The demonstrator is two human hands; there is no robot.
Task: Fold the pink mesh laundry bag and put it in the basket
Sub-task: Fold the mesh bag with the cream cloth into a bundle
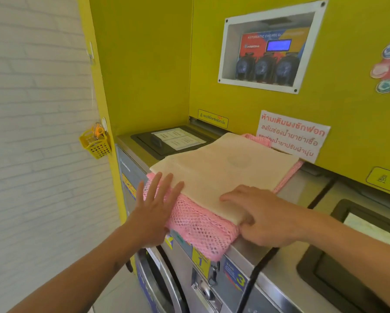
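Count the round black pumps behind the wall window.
3, side by side in the wall window under the blue screen: left pump, middle pump, right pump. None appears hidden.

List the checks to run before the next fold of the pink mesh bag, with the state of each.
1. Pink mesh bag lies on the washer top: ok.
2. Bag fully on top: not ok, near edge overhangs the front.
3. Left hand flat on the bag: ok.
4. Right hand on the cream cloth, grip: cannot tell.
5. Basket to receive it: cannot tell; only a small yellow wall basket shows.
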